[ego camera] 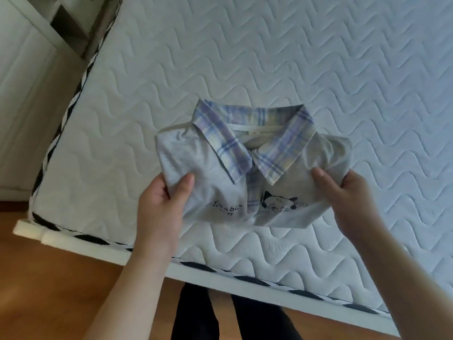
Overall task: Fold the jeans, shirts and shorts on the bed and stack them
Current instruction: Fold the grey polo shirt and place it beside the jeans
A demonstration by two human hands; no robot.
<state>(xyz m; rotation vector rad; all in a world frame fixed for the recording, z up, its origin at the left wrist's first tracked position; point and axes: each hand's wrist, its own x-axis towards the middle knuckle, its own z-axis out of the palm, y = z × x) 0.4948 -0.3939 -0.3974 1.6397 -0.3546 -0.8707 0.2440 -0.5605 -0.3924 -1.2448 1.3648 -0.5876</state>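
A folded grey shirt (215, 182) with a purple-blue plaid collar and a small cat print faces up, held just over the white quilted mattress (318, 82). My left hand (161, 200) grips its left edge, thumb on top and fingers underneath. My right hand (348, 195) grips the right edge the same way. The shirt's lower edge sags a little between the hands. No other jeans, shirts or shorts show in this view.
The mattress corner with a black-and-white trimmed edge (56, 143) lies at the lower left. Wooden floor (49, 290) runs along the bed's near side. A white cabinet or wall panel (22, 94) stands at the left. My dark-clad legs (220, 320) are below the bed edge.
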